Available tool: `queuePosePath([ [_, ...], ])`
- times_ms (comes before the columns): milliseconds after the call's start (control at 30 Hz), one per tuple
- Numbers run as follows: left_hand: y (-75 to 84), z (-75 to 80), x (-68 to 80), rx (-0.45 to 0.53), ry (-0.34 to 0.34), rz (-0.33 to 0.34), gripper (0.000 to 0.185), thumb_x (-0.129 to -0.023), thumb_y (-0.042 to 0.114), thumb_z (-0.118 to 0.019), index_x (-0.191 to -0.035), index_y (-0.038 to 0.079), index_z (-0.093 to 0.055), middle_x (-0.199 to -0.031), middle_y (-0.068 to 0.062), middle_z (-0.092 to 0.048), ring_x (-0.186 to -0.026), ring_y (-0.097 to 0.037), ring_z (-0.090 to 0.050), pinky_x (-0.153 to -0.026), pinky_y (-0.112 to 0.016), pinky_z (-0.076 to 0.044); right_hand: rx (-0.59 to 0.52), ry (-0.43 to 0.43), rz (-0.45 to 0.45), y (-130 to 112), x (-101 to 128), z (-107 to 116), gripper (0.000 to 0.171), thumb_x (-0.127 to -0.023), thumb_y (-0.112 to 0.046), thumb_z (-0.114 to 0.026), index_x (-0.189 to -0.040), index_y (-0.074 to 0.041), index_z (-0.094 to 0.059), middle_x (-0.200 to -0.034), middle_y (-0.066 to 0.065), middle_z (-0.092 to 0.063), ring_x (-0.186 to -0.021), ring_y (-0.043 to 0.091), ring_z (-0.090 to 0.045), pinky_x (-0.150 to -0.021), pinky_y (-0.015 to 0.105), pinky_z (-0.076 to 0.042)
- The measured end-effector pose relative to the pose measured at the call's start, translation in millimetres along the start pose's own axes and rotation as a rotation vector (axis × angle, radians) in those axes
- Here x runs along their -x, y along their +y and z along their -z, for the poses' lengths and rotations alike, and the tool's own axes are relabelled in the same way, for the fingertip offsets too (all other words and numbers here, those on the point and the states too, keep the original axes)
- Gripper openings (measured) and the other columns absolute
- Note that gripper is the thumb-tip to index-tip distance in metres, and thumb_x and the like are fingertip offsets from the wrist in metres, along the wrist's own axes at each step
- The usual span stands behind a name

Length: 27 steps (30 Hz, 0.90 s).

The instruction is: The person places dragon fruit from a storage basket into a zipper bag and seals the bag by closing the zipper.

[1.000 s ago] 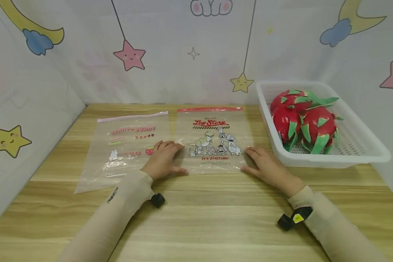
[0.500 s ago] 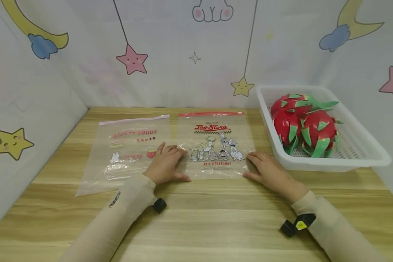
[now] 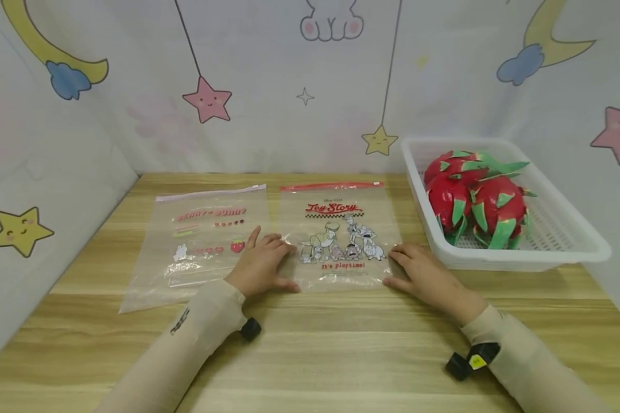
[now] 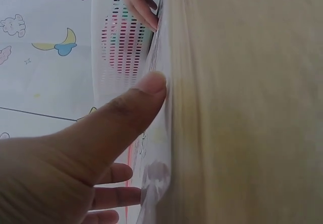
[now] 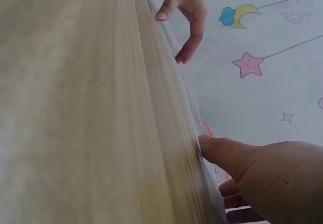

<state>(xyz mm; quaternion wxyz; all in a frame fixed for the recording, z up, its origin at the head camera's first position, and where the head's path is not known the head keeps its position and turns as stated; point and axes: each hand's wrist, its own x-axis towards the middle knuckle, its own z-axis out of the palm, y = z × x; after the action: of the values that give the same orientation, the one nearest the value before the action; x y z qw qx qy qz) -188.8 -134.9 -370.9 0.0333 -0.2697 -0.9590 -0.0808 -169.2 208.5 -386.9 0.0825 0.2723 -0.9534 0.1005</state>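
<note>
A clear zip bag (image 3: 336, 275) with a red slider strip and "Toy Story" print lies flat on the table. My left hand (image 3: 260, 264) rests at its lower left side, thumb near the bottom corner and fingers spread, one finger lifted. At the opposite side, my right hand (image 3: 434, 281) touches the right edge with thumb and fingers apart. In the left wrist view the thumb (image 4: 136, 100) meets the film's edge. The right wrist view has that hand's thumb (image 5: 227, 151) on the bag edge. A second zip bag (image 3: 150, 258) with a pale pink strip lies left, partly behind my left hand.
A white plastic basket (image 3: 553, 261) stands at the back right with red and green dragon fruits (image 3: 498, 206) inside. The wooden table (image 3: 341, 355) meets a patterned wall cloth (image 3: 274, 132) behind and at both sides.
The head view has tilted up slightly, so the table things sit lower in it. One left finger is lifted higher than a second ago. Both hands stay at the bag's sides.
</note>
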Motion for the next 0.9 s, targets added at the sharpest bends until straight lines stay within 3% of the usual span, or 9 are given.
queuePosePath([
  [333,3.9,-4.1,3.2,0.002,0.014,-0.067,0.081,-0.059,0.060,-0.082,-0.122,0.012,-0.063,-0.113,-0.008,-0.063,-0.122,-0.030,-0.051,-0.118,-0.058,-0.015,0.028,0.007,0.025,-3.5,6.9,1.1,0.058,-0.084,-0.036,-0.072,-0.121,0.007,-0.061,-0.119,0.021,-0.059,-0.113,0.036,-0.056,-0.100,0.049,-0.046],
  [533,-1.9,-3.3,4.8,0.073,-0.041,-0.107,0.077,-0.061,0.055,-0.083,-0.123,0.014,-0.062,-0.104,-0.002,-0.057,-0.103,-0.019,-0.053,-0.117,-0.054,-0.023,0.041,0.002,0.040,-5.0,9.3,1.0,0.059,-0.083,-0.039,-0.072,-0.120,0.006,-0.062,-0.117,0.018,-0.059,-0.111,0.033,-0.057,-0.098,0.047,-0.048],
  [733,-4.1,1.0,7.9,0.131,-0.084,-0.105,0.078,-0.062,0.050,-0.085,-0.127,0.018,-0.060,-0.112,-0.002,-0.056,-0.112,-0.023,-0.051,-0.113,-0.051,-0.029,0.044,0.000,0.059,-5.6,14.6,2.2,0.059,-0.082,-0.040,-0.073,-0.121,0.003,-0.063,-0.115,0.015,-0.059,-0.109,0.030,-0.058,-0.095,0.045,-0.050],
  [900,-3.0,0.5,8.1,0.146,-0.104,-0.118,0.082,-0.062,0.049,-0.086,-0.132,0.019,-0.056,-0.130,-0.008,-0.052,-0.126,-0.030,-0.046,-0.112,-0.052,-0.031,0.066,0.008,0.074,-8.0,22.4,5.8,0.059,-0.081,-0.041,-0.073,-0.120,0.002,-0.064,-0.114,0.013,-0.059,-0.107,0.029,-0.058,-0.092,0.044,-0.051],
])
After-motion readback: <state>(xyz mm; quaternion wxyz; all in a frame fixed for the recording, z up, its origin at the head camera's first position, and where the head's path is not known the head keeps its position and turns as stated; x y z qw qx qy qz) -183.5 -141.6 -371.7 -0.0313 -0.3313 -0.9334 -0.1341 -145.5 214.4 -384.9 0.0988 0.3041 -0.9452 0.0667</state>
